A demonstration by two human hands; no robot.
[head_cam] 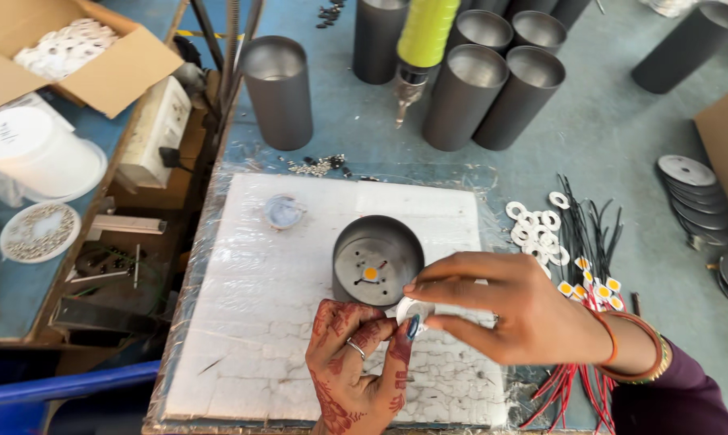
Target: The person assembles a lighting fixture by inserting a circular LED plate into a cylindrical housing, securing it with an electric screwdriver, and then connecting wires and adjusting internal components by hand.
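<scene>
Both hands meet over a white foam board (267,322) wrapped in clear film, which lies on a blue-grey surface (622,137). The left hand (352,370), patterned with dark red dye and wearing a ring, comes up from 6 o'clock, and its grip is pressed onto a small white ring (412,310), thumb and forefinger pinching the lower edge. The right hand (513,310), with bangles at the wrist, reaches in from 4 o'clock and pinches the same ring from the other side, fingers stretched over the top. The ring sits just at 5 o'clock of a short dark metal cup (378,259), which stands open-end up on the board with a small yellow chip (370,274) in its floor. At 10 o'clock of the cup lies a small round cap (283,212). At 3 o'clock, loose white rings (537,225) and black and red wires (593,242) lie in a heap. Taller dark tubes (493,93) stand at 12 o'clock, beside a hanging green-handled driver (424,36).
</scene>
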